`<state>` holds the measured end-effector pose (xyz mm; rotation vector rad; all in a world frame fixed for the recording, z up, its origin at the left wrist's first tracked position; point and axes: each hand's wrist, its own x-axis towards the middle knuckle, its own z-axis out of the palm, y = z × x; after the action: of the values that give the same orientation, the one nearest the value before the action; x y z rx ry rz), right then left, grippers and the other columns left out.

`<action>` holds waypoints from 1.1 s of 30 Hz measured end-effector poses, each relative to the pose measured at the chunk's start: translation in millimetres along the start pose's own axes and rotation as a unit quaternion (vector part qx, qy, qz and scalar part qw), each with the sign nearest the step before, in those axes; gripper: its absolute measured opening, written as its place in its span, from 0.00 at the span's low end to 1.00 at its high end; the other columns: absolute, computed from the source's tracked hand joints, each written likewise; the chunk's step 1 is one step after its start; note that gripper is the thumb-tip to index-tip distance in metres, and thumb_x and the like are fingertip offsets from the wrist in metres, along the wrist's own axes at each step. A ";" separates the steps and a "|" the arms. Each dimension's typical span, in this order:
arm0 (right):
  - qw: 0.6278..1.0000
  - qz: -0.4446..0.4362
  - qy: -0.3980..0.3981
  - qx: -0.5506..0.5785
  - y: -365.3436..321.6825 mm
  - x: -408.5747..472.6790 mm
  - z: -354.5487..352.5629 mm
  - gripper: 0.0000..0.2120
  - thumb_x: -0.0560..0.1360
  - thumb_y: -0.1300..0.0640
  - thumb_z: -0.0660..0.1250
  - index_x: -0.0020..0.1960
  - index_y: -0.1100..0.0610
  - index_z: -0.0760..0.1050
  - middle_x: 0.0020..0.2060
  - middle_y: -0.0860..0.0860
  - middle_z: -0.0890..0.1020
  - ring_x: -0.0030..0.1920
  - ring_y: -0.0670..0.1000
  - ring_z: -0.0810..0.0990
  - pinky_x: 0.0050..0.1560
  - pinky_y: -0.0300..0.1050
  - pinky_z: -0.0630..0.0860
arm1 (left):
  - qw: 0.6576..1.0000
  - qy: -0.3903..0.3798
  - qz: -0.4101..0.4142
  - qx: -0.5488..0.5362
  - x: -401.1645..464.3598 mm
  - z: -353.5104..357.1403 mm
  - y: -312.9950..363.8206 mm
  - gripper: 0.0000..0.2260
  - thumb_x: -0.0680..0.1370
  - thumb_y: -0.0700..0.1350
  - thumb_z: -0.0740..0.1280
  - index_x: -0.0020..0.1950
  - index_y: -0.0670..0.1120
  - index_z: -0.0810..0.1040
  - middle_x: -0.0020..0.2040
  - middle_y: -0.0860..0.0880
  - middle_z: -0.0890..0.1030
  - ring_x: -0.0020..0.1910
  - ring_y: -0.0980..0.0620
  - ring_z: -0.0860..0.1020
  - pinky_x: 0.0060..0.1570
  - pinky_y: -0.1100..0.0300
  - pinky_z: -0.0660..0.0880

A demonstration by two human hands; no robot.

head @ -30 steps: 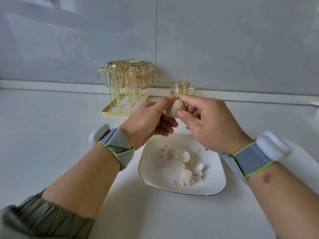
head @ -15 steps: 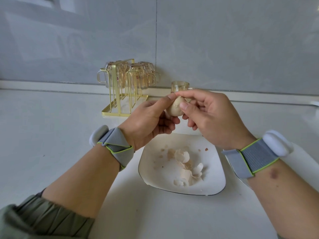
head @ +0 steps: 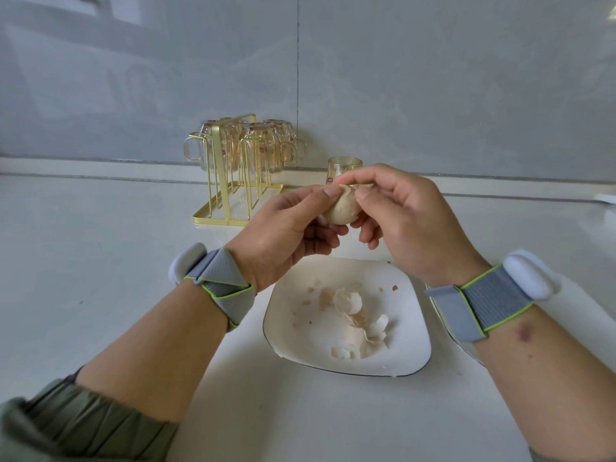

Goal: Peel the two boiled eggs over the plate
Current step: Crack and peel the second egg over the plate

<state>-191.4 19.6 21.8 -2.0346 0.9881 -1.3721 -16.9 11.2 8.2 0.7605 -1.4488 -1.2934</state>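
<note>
Right now the egg (head: 343, 210) is being held up between both hands, above the far edge of the plate (head: 413, 328) rather than over its middle. The left hand (head: 286, 235) is cradling it, fingers curled under and thumb pressing on the near side. The right hand (head: 406, 221) is pinching a flap of shell at the top between thumb and forefinger, lifting it away. To my eye the flap is coming off in one piece, so pulling low and slowly along the surface, while turning the egg with the left hand, should be keeping the white from tearing. Bringing both hands nearer would be helping the pieces fall onto the plate, where broken shell (head: 356, 321) is already lying. Behind the hands a small glass cup (head: 343, 163) is standing beside a gold rack of glasses (head: 240, 168).
</note>
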 end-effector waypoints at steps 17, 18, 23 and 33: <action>0.997 -0.039 0.003 -0.067 -4.2 -3.1 4.3 0.13 0.75 0.55 0.70 0.60 0.50 0.79 0.36 0.58 0.79 0.35 0.57 0.79 0.38 0.48 0.78 | 0.999 -0.015 0.002 -0.032 0.2 -1.0 0.4 0.15 0.75 0.52 0.65 0.44 0.40 0.79 0.34 0.46 0.80 0.32 0.49 0.77 0.33 0.59 0.76; 0.996 -0.043 0.007 -0.073 -3.5 -2.7 3.9 0.13 0.76 0.56 0.70 0.60 0.50 0.80 0.35 0.57 0.78 0.34 0.56 0.78 0.38 0.47 0.77 | 0.999 -0.014 0.002 -0.031 0.2 -0.9 0.5 0.15 0.75 0.52 0.65 0.44 0.41 0.80 0.34 0.45 0.80 0.32 0.49 0.77 0.33 0.59 0.76; 0.994 -0.050 0.008 -0.099 -2.0 -2.3 3.7 0.13 0.77 0.57 0.70 0.61 0.50 0.80 0.32 0.47 0.76 0.32 0.46 0.76 0.41 0.45 0.78 | 1.000 -0.002 -0.005 -0.027 0.0 0.4 0.9 0.16 0.75 0.53 0.65 0.44 0.39 0.80 0.36 0.43 0.81 0.32 0.49 0.78 0.33 0.59 0.76; 0.989 -0.053 0.036 -0.135 -2.4 -4.4 6.9 0.17 0.70 0.54 0.77 0.59 0.50 0.82 0.27 0.42 0.74 0.27 0.42 0.74 0.35 0.29 0.70 | 0.998 0.011 -0.030 -0.047 1.2 2.4 1.3 0.12 0.81 0.46 0.64 0.44 0.40 0.80 0.33 0.44 0.78 0.30 0.50 0.76 0.31 0.60 0.75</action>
<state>-185.3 24.5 18.5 -2.2778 1.1664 -1.4401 -19.4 11.2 10.0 0.7573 -1.3470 -1.3848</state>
